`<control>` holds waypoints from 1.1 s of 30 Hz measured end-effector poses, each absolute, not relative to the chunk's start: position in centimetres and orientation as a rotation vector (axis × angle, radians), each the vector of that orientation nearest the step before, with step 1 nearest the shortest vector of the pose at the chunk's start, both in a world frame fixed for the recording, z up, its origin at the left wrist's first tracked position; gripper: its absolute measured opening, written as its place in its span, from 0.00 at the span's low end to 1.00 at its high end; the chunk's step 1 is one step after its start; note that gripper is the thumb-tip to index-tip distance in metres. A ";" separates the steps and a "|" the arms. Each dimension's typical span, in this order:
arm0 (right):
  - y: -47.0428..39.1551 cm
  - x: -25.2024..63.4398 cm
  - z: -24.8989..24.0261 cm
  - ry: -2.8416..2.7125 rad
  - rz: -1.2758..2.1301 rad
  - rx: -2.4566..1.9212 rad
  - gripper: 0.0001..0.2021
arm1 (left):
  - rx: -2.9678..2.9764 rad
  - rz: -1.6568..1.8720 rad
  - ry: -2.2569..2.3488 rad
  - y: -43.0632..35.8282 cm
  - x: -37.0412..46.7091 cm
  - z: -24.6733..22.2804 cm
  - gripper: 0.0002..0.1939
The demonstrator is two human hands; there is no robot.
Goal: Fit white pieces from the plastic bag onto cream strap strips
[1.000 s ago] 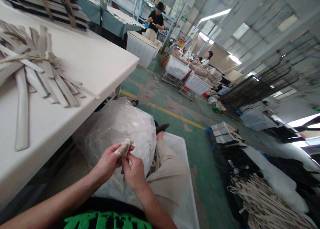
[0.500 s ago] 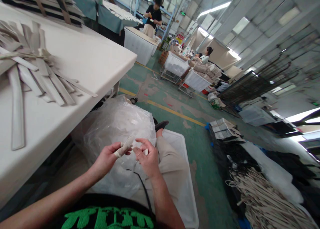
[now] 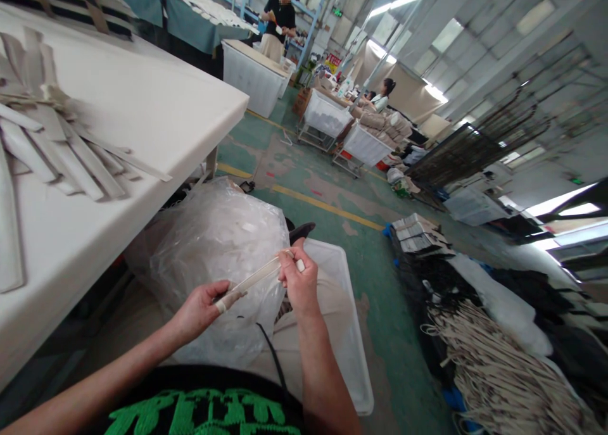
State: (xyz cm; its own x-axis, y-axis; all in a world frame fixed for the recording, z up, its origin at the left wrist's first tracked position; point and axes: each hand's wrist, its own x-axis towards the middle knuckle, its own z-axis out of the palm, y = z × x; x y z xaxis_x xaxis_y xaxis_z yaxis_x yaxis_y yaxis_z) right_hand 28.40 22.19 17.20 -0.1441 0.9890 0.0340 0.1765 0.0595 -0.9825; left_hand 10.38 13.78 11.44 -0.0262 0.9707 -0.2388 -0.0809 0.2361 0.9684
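Observation:
A narrow pale beige fabric strip [image 3: 259, 273] stretches between my two hands above the clear plastic bag [image 3: 223, 226]. My left hand [image 3: 202, 305] pinches its lower end, and pale wrapping covers one or more of its fingers. At the upper end, my right hand [image 3: 300, 277] is closed on the strip. A small white piece [image 3: 300, 265] shows at the right hand's fingers; whether it is held or worn I cannot tell. The bag lies loosely bunched against my lap.
On the white table [image 3: 190, 106] to the left lies a pile of beige strips [image 3: 61, 137]. A white plastic tub [image 3: 356, 334] stands by my leg. Bundled cords [image 3: 508, 371] and stacked pieces [image 3: 420, 232] lie on the right. Co-workers [image 3: 280, 20] are farther off.
My right hand has moved up and away from my left, and the strip is now drawn out between them. The view has shifted slightly to the right.

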 end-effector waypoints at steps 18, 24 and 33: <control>29.4 43.8 20.4 -0.998 0.324 -1.273 0.21 | 0.850 1.015 1.406 14.2 8.6 8.3 0.30; 29.6 50.3 16.4 -0.939 0.250 -1.451 0.23 | 0.886 0.922 1.358 14.0 8.9 8.0 0.27; 26.7 54.6 10.2 -0.732 0.357 -1.519 0.25 | 1.126 0.784 1.378 13.1 8.7 6.3 0.22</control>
